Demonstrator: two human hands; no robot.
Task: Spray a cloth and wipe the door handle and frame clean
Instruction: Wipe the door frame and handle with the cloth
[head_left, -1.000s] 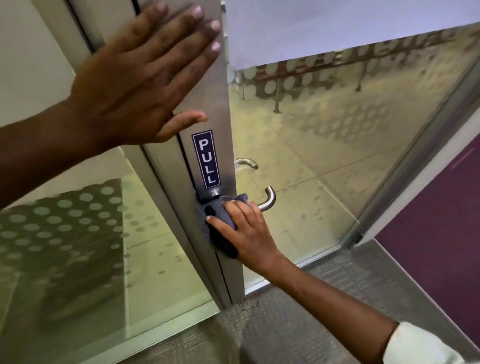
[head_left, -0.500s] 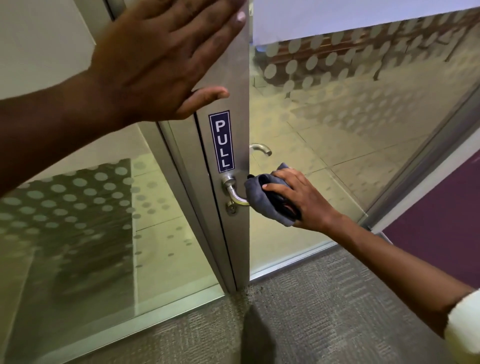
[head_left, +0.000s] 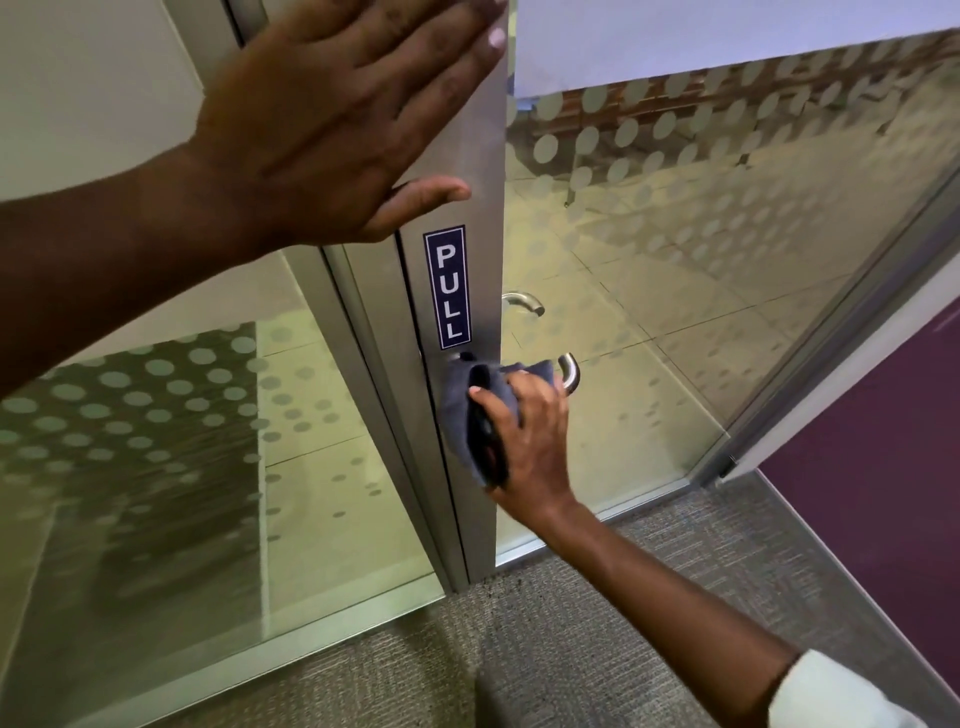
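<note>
1. Door handle (head_left: 570, 370): lever on the metal door stile (head_left: 480, 171), just under the PULL sticker (head_left: 447, 287). Its root is hidden under my cloth (head_left: 457, 410); only the curved free end shows.
2. My right hand (head_left: 530, 436) has fingers curled, clamping the bunched grey cloth against the stile and the handle root.
3. My left hand (head_left: 332, 124) is spread flat, palm pressed on the stile up at 12 o'clock from the sticker, bracing the door. It pinches nothing.
4. Key relation: the handle's long axis runs roughly horizontal, toward 3 o'clock from the stile. The bare end sits at about 1 o'clock from my right knuckles, just beside them. Right hand is far nearer; left is well apart.
5. Judgement: next stroke should slide the cloth along that axis toward 3 o'clock, out to the tip.
6. Second handle (head_left: 523, 302) shows through the glass at 12 o'clock from the cloth, on the far side.
7. Frame below the handle, at 6 o'clock, probably needs a pass too.
</note>
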